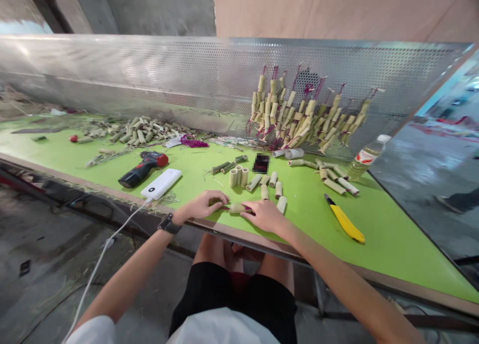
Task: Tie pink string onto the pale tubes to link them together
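A short bamboo tube (235, 208) lies crosswise near the table's front edge, between my two hands. Thin reddish-purple cord shows at both of its ends. At the left end, my left hand (206, 205) is closed, thumb and fingers pinching the cord. My right hand (265, 215) has its fingertips closed on the tube's right end, with cord showing beneath them. Just beyond, three bamboo tubes (238, 176) stand upright in a cluster, and several loose cut tubes (264, 191) lie or stand beside my right hand.
Left are a cordless drill (144, 168), a white power bank (161, 183) with cable and a bamboo pile (140, 130). A yellow utility knife (344, 219) and an oil-like bottle (368, 158) sit right. Strung bamboo bundles (299, 114) hang on the perforated metal panel (179, 80).
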Demonstrator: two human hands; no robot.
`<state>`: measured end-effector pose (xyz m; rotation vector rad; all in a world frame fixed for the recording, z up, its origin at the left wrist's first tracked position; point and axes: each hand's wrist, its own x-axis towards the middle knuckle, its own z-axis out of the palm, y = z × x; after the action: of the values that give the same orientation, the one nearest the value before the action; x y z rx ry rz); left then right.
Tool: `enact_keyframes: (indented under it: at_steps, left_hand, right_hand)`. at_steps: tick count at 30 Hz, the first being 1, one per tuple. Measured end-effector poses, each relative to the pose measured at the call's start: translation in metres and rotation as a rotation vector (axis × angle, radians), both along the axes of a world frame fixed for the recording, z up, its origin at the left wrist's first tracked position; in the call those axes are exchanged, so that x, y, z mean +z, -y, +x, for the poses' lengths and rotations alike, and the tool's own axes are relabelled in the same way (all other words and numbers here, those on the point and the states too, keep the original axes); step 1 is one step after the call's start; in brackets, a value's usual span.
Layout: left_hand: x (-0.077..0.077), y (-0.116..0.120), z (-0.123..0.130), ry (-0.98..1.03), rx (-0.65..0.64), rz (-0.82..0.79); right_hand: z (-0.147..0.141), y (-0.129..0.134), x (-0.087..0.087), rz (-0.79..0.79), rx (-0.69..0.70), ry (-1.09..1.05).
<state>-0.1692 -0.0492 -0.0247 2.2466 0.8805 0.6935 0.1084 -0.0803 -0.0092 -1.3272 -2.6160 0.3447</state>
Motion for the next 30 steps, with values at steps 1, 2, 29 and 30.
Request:
enact_keyframes:
  at_steps: [1,2,29,30]
  left_hand:
    - [-0.002,0.001,-0.003,0.026,0.034,0.010]
    - [-0.003,0.002,-0.005,0.040,0.090,0.034]
    - [0.018,0.003,-0.031,-0.276,0.150,-0.060]
    - [0.021,-0.002,-0.031,-0.300,0.151,-0.073]
  right_hand:
    - [0.000,0.000,-0.001,0.001,-0.004,0.003]
    - [0.000,-0.001,-0.002,0.001,-0.007,0.005]
    - [-0.022,-0.024,0.012,0.041,-0.040,0.160]
    - [-0.026,-0.025,0.013,0.053,-0.040,0.177]
